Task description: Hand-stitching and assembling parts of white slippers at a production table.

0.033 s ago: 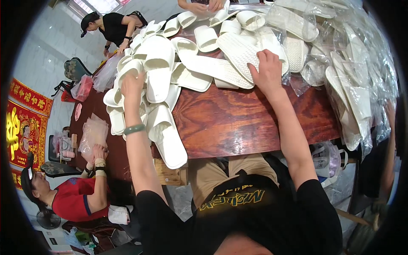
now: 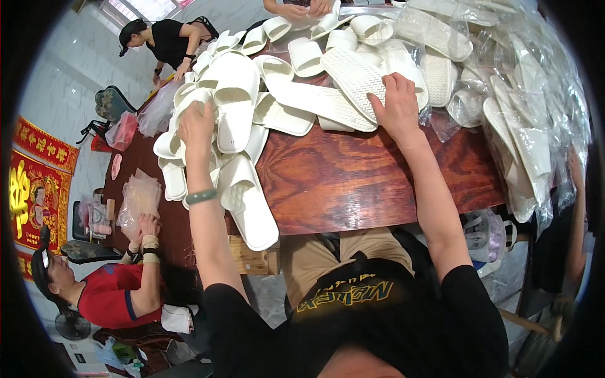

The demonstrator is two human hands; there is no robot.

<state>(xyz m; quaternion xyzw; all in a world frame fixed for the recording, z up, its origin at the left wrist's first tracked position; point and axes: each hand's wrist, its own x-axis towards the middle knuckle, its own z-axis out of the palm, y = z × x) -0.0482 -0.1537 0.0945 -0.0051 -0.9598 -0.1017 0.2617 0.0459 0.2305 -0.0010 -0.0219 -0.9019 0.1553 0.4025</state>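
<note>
White slippers with broad closed straps lie heaped along the far side of the table. My left hand (image 2: 196, 129), with a green bangle on its wrist, is closed on a white slipper (image 2: 193, 98) in the left heap; its fingertips are partly hidden. A slipper (image 2: 234, 101) lies sole down just right of that hand. My right hand (image 2: 398, 108) grips the edge of a slipper (image 2: 346, 79) whose textured surface faces up, thumb and fingers against it. Below this one, a smooth slipper (image 2: 321, 102) lies slantwise. Nearest me, another slipper (image 2: 252, 211) overhangs the table's front edge.
The reddish wooden table (image 2: 340, 183) spreads before me. Slippers in clear plastic bags (image 2: 517, 120) pile up at the right. A person in red (image 2: 120, 293) handles clear bags (image 2: 140, 198) at the left. Another person in black (image 2: 173, 44) bends over farther back; someone's hands (image 2: 305, 11) show opposite.
</note>
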